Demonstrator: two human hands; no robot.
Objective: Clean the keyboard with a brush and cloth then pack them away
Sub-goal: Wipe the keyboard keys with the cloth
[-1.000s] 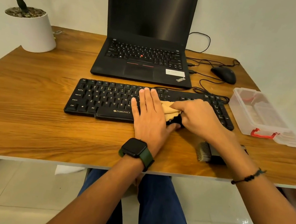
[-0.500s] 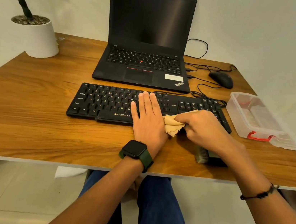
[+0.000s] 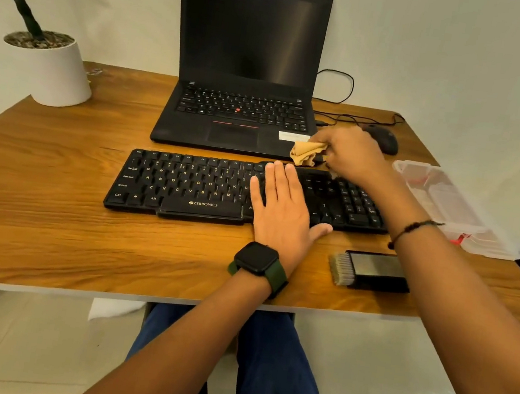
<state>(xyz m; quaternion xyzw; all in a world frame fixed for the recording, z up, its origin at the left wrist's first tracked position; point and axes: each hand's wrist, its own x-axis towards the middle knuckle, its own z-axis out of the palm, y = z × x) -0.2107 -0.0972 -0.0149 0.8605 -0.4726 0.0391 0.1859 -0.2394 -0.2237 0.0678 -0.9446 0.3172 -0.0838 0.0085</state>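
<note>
A person sits at a wooden bench, seen from above through a head-worn camera. The left hand, with a dark smartwatch on a green strap at the wrist, lies flat with fingers spread and empty on the right-centre keys of a black Zebronics keyboard, pressing down on it. The right hand, a thin dark bracelet on its wrist, is beyond the keyboard's far edge, its grip closed around a crumpled tan cloth. The cloth bunches out to the left of the grip, in front of the near right corner of an open black laptop; it seems to be lifted clear of the keys, though the blur makes this uncertain. Near the right forearm, on the bench between the keyboard and the bench's near edge, lies a black-handled brush, its pale bristles pointing left. To the right of the right hand stands a clear plastic storage box with a red clasp. Just beyond the right hand sits a black wired mouse. Far to the left of both hands, a white plant pot stands at the bench's back corner.
</note>
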